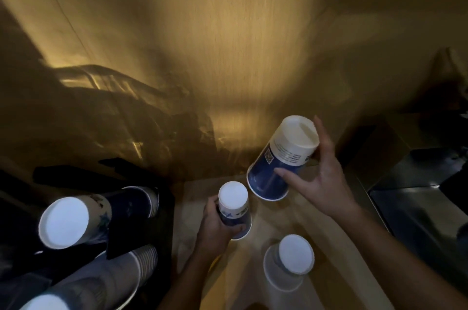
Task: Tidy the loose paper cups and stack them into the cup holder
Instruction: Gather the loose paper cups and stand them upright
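Nearest the camera at the lower left, a stack of nested paper cups [83, 287] lies tilted in the dark cup holder [141, 238], bases toward the viewer; its ribbed rims show at the far end, too blurred to count singly. Just above it a second stack [83, 218] sits in another slot of the same holder, its white base facing up and a band of rims visible behind. That makes two stacks in the holder.

On the pale counter [228, 284] there are three loose cups, all upside down. The nearest, a whitish cup [291, 259], stands alone on the counter, touched by neither hand, between the two forearms. A little farther, the left hand [215, 223] is wrapped around the side of a small blue-and-white cup [234, 208], fingers closed on its wall; its rim seems to rest at or just above the counter, though blur makes that unclear. Farther again and to the right, the right hand [326, 170] clamps a larger blue-and-white cup [281, 157] that is lifted off the counter and tilted, base up and away, thumb across its blue side and fingers behind the white upper part. The two held cups are just beside each other, not touching.

Beyond stands a wood-grain wall [228, 31] lit warm yellow, and at the right a metal surface [417, 208].
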The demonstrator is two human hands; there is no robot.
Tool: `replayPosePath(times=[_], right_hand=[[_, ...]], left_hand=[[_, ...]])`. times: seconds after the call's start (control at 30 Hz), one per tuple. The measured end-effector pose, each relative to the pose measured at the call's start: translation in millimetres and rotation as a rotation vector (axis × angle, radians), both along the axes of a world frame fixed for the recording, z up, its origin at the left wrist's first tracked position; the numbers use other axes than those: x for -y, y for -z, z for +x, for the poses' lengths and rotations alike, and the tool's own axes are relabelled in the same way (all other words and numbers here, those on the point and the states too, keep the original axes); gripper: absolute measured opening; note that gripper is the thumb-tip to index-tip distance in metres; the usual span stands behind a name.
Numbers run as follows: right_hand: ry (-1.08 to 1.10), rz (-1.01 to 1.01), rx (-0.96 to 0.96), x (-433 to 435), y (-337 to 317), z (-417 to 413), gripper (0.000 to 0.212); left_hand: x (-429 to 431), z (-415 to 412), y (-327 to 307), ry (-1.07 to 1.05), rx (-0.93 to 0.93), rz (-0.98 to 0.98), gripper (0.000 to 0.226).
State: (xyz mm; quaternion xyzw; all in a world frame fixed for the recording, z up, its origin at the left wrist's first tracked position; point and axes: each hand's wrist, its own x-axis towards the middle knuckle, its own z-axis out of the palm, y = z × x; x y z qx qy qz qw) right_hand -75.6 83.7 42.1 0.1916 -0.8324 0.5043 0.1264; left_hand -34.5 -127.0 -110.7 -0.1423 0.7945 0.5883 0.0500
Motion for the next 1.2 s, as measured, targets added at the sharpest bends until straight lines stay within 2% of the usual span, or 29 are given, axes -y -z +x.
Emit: replayPosePath(times=[0.1,0.2,0.3,0.43,0.5,0.53,0.57,0.63,0.67,0.73,0.77,0.83,0.9,1.0,1.2], right_hand=[[-0.073,-0.052,-0.212,14,-7,7,0.088],[-0.102,-0.092,-0.262,29,-4,11,0.079],[-0.115,-0.006,-0.190,41,10,13,0.079],[-0.100,0.273,0.051,49,44,11,0.076],[-0.131,0.407,0.094,50,59,9,0.072],[-0.155,0.464,0.083,50,65,8,0.068],[-0.171,0.501,0.075,50,71,8,0.064],[-0.184,0.546,0.083,49,79,9,0.056],[-0.186,0.566,0.091,48,81,9,0.054],[-0.191,0.610,0.093,47,83,7,0.049],[-0.193,0.621,0.085,46,82,4,0.046],[-0.202,0.621,0.051,45,79,-1,0.042],[-0.217,0.622,-0.002,46,76,-4,0.040],[-0.212,0.603,-0.012,45,75,-5,0.038],[-0.203,0.671,-0.001,39,74,-5,0.041]], left_hand=[[-1,1,-4,-0.008,0.015,0.010,0.083],[0,3,-5,-0.018,0.014,0.055,0.084],[-2,3,-4,-0.005,-0.015,0.106,0.090],[2,4,-6,0.120,-0.023,0.125,0.077],[8,6,-10,0.268,0.102,0.116,0.087],[11,8,-12,0.310,0.195,0.052,0.091],[15,8,-12,0.296,0.273,-0.048,0.083],[20,9,-18,0.062,0.293,-0.174,0.044],[20,7,-24,-0.098,0.266,-0.119,0.030],[17,0,-42,-0.299,0.189,0.138,0.023],[14,-3,-50,-0.334,0.150,0.272,0.025],[8,-6,-67,-0.321,0.047,0.367,0.024],[0,-5,-79,-0.226,-0.057,0.319,0.027],[-12,-5,-81,-0.041,-0.163,0.071,0.037],[-17,0,-79,0.011,-0.215,-0.211,0.038]])
